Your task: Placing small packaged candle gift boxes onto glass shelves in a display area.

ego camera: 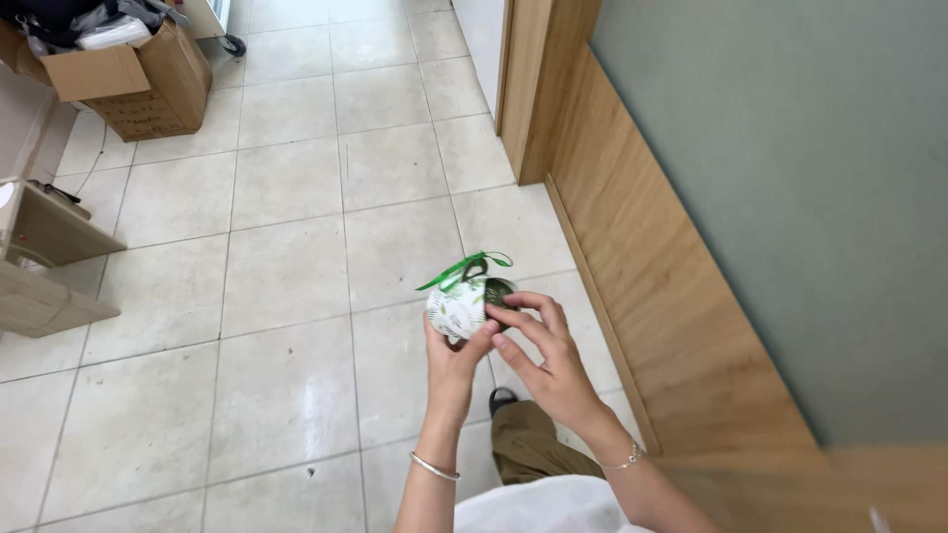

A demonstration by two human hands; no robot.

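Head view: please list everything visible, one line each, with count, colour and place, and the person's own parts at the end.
Box: one, white with green leaf print, held up in front of the person, over the floor.
Ribbon: one, green, at the top of the box.
Floor: pale beige tiles, across the left and middle.
Carton: one, brown cardboard, open, top left.
Shelves: light wood, at the left edge.
Wall: grey-green above a wood panel, right side.
Shoe: one, dark, below the hands.
Bracelets: two, a silver one on the left wrist, a thin one on the right wrist.
Left hand: holds the box from below.
Right hand: fingers on the box's right side.
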